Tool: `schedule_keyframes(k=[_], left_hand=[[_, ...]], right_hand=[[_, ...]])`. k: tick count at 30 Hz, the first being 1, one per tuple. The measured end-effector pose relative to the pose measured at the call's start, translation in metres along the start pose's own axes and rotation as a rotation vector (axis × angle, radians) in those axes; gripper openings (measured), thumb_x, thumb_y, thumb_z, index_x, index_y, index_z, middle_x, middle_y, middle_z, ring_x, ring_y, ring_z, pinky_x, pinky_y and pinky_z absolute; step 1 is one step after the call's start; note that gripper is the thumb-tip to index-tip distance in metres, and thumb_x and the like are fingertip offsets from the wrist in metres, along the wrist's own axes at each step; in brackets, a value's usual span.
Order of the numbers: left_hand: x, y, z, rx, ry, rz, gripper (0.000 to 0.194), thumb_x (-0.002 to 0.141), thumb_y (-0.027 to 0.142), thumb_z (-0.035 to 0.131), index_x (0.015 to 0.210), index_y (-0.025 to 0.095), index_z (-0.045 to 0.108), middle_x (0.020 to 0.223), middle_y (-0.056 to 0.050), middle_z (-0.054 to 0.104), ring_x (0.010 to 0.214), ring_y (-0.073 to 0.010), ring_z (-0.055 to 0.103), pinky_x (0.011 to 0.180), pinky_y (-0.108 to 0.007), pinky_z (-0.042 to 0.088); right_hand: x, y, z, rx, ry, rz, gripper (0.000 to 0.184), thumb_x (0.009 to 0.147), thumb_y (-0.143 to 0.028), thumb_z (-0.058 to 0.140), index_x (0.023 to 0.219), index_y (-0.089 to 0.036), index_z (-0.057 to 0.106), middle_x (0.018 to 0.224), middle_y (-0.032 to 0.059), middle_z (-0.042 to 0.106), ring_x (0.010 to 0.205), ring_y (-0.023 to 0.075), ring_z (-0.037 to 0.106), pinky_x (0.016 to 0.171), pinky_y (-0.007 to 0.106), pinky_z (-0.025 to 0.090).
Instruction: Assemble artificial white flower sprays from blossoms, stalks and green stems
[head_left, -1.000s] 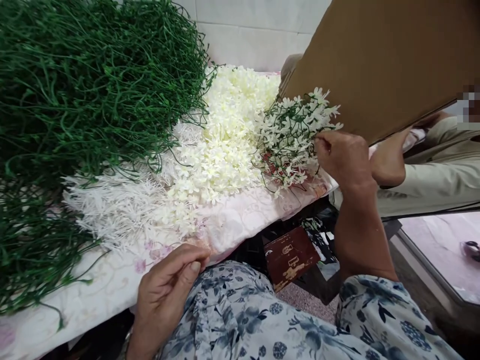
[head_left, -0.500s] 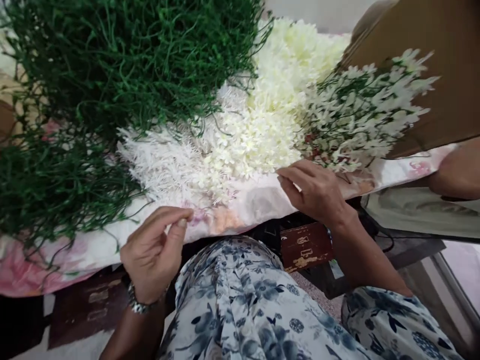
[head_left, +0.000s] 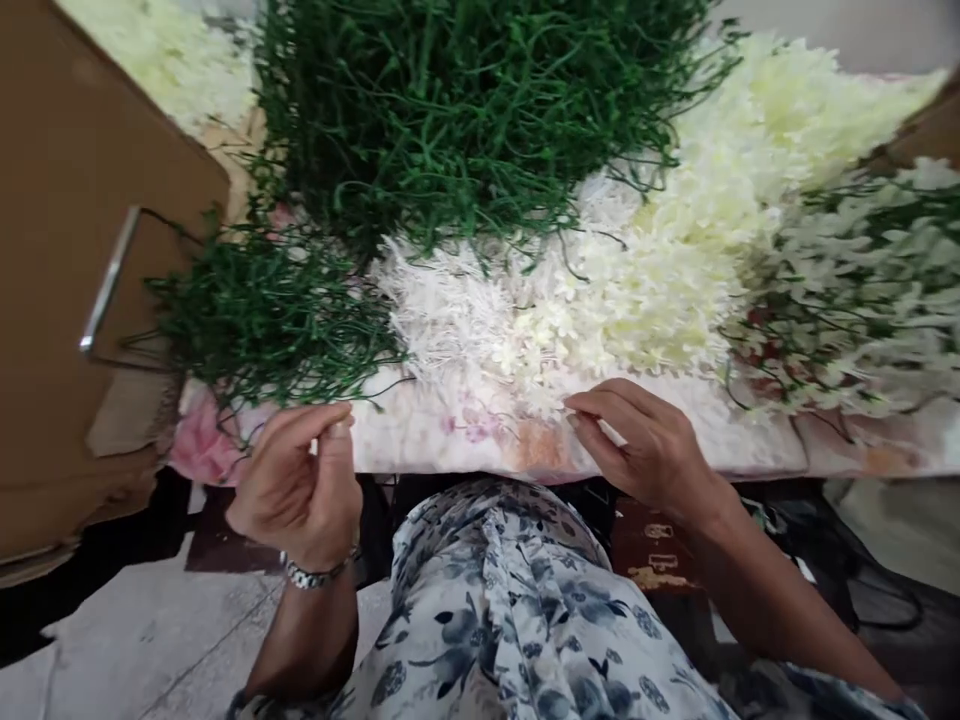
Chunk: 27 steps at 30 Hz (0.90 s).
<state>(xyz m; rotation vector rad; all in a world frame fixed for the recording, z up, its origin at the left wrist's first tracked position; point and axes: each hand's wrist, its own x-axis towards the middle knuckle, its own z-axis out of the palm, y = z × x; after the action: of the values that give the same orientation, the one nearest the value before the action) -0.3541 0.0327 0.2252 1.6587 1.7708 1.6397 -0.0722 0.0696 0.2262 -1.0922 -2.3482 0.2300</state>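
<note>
Flower-print cloth (head_left: 427, 440) is spread across the work surface, with a pale wall behind. Both hands are held low at the front edge, well apart. Left hand (head_left: 300, 490): thumb and forefinger are brought together at the tips, other fingers curled; whether anything thin is pinched cannot be told. Right hand (head_left: 649, 440): fingers are bent toward the thumb, tips close together; no held item can be made out, and contact with petals cannot be confirmed.

Key relation: the cream flowers (head_left: 645, 290) are placed straight beyond the right hand, lower edge just beside its fingertips, long axis slanted away to the far right. By the right hand they are much more nearly reached than by the left. Small green bunch (head_left: 277, 310) is found just beyond the left hand, one loose stem strayed sideways near its fingertips.

White spiky sprigs (head_left: 450, 310) are set between that bunch and the cream flowers. Farther back, a large green pile (head_left: 465, 120) is heaped. White flowers with green stems (head_left: 862, 300) are laid at far right. Cardboard (head_left: 90, 150) is stood at left, a metal rod (head_left: 111, 280) seen against it.
</note>
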Motion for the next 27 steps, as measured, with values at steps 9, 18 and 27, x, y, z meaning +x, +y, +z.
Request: schedule_keyframes(k=[9, 18, 27], left_hand=[[0.014, -0.023, -0.022, 0.662, -0.391, 0.176, 0.019, 0.081, 0.012, 0.049, 0.091, 0.017, 0.064, 0.081, -0.004, 0.063, 0.079, -0.0174, 0.058, 0.071, -0.029, 0.044], [0.018, -0.033, -0.013, 0.708, -0.358, 0.243, 0.017, 0.080, 0.014, 0.052, 0.070, 0.019, 0.065, 0.067, -0.001, 0.053, 0.065, -0.0145, 0.051, 0.061, -0.028, 0.040], [0.015, -0.013, -0.023, 0.162, -0.356, 0.037, 0.010, 0.078, 0.009, 0.056, 0.079, 0.016, 0.062, 0.077, -0.002, 0.058, 0.073, -0.0119, 0.054, 0.064, -0.024, 0.041]], right_hand=[[-0.006, 0.005, 0.009, -0.008, 0.004, -0.040, 0.022, 0.079, -0.007, 0.057, 0.098, -0.017, 0.057, 0.081, 0.0051, 0.062, 0.074, 0.0141, 0.061, 0.067, 0.024, 0.048], [-0.008, 0.003, 0.008, -0.066, 0.004, -0.026, 0.017, 0.080, -0.008, 0.057, 0.094, -0.016, 0.058, 0.080, 0.0037, 0.064, 0.072, 0.0126, 0.061, 0.067, 0.023, 0.048], [-0.009, 0.008, 0.009, -0.049, 0.047, -0.008, 0.018, 0.078, -0.007, 0.059, 0.093, -0.017, 0.059, 0.079, 0.0030, 0.064, 0.072, 0.0124, 0.062, 0.066, 0.022, 0.048]])
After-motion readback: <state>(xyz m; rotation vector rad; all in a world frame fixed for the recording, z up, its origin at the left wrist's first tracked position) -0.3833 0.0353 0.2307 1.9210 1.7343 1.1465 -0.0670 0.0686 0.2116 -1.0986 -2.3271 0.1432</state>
